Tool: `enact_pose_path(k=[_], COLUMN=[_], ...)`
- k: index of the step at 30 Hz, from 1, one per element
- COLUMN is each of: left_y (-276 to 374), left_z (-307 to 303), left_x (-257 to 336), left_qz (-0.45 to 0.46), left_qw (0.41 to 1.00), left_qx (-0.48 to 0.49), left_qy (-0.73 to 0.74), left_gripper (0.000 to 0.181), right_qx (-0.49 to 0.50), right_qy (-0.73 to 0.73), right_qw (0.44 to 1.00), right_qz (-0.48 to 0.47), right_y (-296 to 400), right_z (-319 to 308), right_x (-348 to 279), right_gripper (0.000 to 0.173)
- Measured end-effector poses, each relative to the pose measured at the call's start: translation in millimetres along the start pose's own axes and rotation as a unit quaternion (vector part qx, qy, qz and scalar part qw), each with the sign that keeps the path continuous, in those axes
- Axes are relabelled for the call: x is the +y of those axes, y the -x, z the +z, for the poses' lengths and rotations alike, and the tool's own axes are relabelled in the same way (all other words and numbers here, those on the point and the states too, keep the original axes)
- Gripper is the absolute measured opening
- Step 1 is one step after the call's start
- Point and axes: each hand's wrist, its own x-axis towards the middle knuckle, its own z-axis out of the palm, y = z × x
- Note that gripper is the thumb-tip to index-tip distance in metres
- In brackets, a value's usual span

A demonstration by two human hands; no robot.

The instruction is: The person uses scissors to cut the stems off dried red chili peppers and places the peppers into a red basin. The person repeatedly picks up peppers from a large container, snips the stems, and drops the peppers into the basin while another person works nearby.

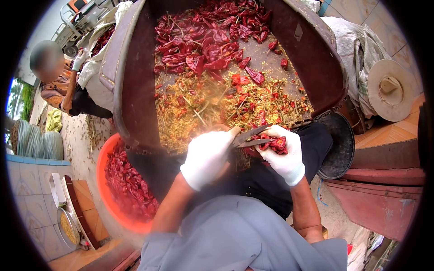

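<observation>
My left hand [208, 157], in a white glove, grips the handles of metal scissors [249, 137]. Their blades point right and lie over dried red chili peppers [278, 145] bunched in my right hand [286, 154], gloved too. Both hands are above my lap at the near edge of a dark red bin or cart [130, 81]. Inside it, whole dried chilies [206, 44] lie heaped at the far end, while yellow seeds, stems and red scraps [190, 108] cover the near part. An orange tub [108, 203] with more dried chilies stands by my left leg.
At the left, another person [62, 81] wearing a white glove sits beside a pale sack. A black bucket [337, 145] stands right of my knee, near a straw-coloured hat [390, 89] and white woven sacks [349, 44]. A round pan of yellow bits [68, 227] is at lower left.
</observation>
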Motion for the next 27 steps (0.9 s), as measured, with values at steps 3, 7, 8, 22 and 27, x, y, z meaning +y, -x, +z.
enact_pose_path(k=[3, 7, 8, 22, 27], left_y=[5, 18, 22, -2, -19], left_z=[3, 17, 13, 6, -3], left_x=[3, 7, 9, 34, -11], left_qz=[-0.011, -0.153, -0.193, -0.247, -0.232], left_qw=[1.0, 0.952, 0.908, 0.928, 0.971], left_qx=[0.004, 0.101, 0.11, 0.073, 0.03], left_qy=[0.008, 0.247, 0.357, 0.268, -0.055], left_gripper=[0.056, 0.04, 0.031, 0.032, 0.039], right_qx=[0.004, 0.122, 0.115, 0.06, 0.122], right_qy=[-0.072, -0.274, -0.292, -0.417, -0.395], right_qw=[0.994, 0.935, 0.92, 0.865, 0.858], right_qz=[0.085, 0.188, 0.233, 0.272, 0.306], right_y=[1, -4, -1, 9, 7], right_z=[2, 4, -3, 16, 5], right_x=[-2, -7, -4, -2, 7], right_gripper=[0.024, 0.02, 0.023, 0.022, 0.016])
